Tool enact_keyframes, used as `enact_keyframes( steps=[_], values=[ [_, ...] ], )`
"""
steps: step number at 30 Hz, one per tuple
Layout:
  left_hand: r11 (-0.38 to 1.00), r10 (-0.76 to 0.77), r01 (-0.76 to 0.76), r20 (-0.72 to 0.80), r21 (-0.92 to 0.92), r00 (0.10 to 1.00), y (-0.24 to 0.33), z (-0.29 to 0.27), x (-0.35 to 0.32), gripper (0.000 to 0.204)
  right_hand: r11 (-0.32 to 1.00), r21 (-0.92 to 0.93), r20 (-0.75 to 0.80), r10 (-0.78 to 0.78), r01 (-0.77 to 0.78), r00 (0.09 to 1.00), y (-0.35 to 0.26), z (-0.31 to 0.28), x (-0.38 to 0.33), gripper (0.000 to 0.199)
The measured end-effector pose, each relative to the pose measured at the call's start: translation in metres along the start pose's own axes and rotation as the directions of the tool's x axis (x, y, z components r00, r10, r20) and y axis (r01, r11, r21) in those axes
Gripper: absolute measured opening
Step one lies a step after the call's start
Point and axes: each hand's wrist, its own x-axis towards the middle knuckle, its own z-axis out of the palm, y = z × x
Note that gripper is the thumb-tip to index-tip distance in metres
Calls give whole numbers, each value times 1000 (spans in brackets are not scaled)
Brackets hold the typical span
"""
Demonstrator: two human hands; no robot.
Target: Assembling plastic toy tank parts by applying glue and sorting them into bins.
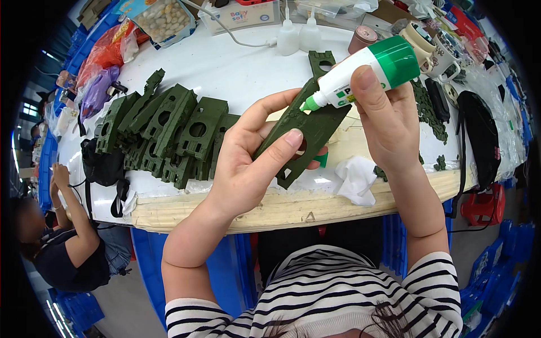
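In my left hand (248, 152) is a dark green plastic model part (315, 127), long and flat with a round hole, held tilted above the table's near edge. My thumb presses on its face while the fingers wrap behind it. My right hand (389, 121) grips a white glue bottle (360, 76) with a green base, tipped down to the left. Its green nozzle tip meets or nearly meets the part's surface; I cannot tell which. To the left, several similar green model hulls (194, 132) lie heaped in a row on the table.
Small green pieces (431, 112) lie right of my right hand, near a black pouch (479, 138). A crumpled white tissue (357, 180) rests at the wooden table edge (270, 211). White squeeze bottles (288, 39) and mugs (445, 56) stand behind. Another person (73, 242) sits at left.
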Motion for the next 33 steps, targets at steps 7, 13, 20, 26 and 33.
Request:
enact_keyframes(
  steps=[7,13,20,26,33],
  values=[
    [1000,-2,2,-6,7,1000,0,0,0,50,994,67,-87,-80,86,993,3,7,4,19],
    [1000,-7,7,-5,12,1000,0,0,0,49,995,60,-91,-77,83,993,2,6,4,18],
    [999,-25,25,-9,-21,1000,1,-1,1,50,996,86,-121,-12,23,993,1,7,4,21],
    [993,-90,86,-44,-85,995,5,0,1,50,987,41,-137,160,-156,978,-1,1,7,38],
    [998,-43,41,-35,-52,998,4,0,1,48,971,237,22,23,-27,999,-10,5,1,46]
  ],
)
